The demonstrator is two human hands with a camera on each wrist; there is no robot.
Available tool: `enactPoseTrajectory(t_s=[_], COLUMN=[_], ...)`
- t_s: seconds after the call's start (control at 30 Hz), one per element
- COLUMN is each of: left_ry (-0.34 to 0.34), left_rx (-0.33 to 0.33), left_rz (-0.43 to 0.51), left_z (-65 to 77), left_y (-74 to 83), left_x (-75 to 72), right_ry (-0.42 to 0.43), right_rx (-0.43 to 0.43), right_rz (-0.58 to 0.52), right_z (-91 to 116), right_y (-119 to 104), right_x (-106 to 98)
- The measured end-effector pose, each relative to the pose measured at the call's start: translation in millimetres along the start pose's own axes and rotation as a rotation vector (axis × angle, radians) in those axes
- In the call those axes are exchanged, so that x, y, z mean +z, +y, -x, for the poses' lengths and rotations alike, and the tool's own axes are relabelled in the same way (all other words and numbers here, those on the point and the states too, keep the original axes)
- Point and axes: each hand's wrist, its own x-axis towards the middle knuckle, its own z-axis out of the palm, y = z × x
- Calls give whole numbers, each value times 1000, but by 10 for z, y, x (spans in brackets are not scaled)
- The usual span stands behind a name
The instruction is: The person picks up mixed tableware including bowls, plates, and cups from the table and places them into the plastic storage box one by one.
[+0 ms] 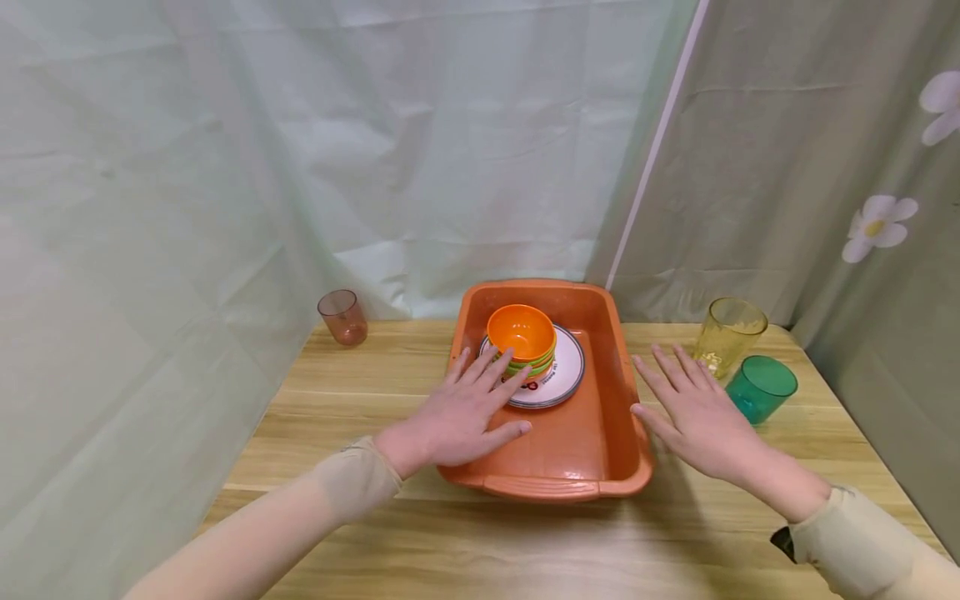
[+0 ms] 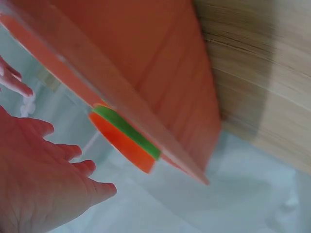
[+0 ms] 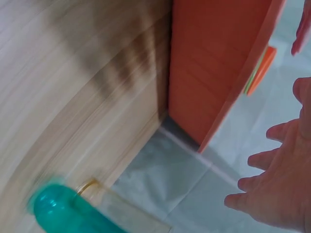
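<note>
So the orange plastic tub (image 1: 573,442) is sitting mid-table (image 1: 322,421) with a stack of small bowls (image 1: 522,331) in it, orange on top with green showing below, standing on a white dark-rimmed plate (image 1: 570,379) toward the far end. Can't tell if it's just 1 plate. Left hand (image 1: 463,418) hangs palm-down over the tub's left side, fingers straight and fanned wide, holding nothing; in the left wrist view there's a gap between it and the bowls. Right hand (image 1: 703,421) is just as spread and just as empty, up by the right rim, near the yellow tumbler (image 1: 726,337) and green tumbler (image 1: 765,390). The 3rd one, a reddish tumbler (image 1: 343,318), is well off to the left. I'd call this a hands-free pause around the tub, no grasp on anything. Any pickup from here would call for lowering a hand and curling the fingers, and with the right I'd mind those 2 tumblers standing so close together.
</note>
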Motion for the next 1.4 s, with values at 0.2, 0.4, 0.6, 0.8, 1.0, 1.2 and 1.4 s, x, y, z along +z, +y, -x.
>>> enactPoseTrajectory(t_s=[0.2,0.4,0.6,0.8,1.0,1.2,1.4], left_ry=[-23,-43,-69,-108,-120,-115,-146], left_rx=[75,166,246,285,313,334,342], left_rz=[3,-5,-29,-27,-51,-79,-68], left_z=[-82,-200,-347,-455,-532,-594,-648], left_y=[168,364,610,830,998,1108,1185], left_x=[-33,-51,-40,-32,-34,-37,-33], right_ry=[25,66,108,106,134,86,19], right_rx=[73,149,215,303,372,414,440], right_rz=[-43,-83,-130,-195,-267,-362,-494], right_z=[117,260,429,586,716,789,813], right_y=[186,430,700,958,1202,1362,1455], right_x=[-114,-237,-301,-293,-185,-99,-31])
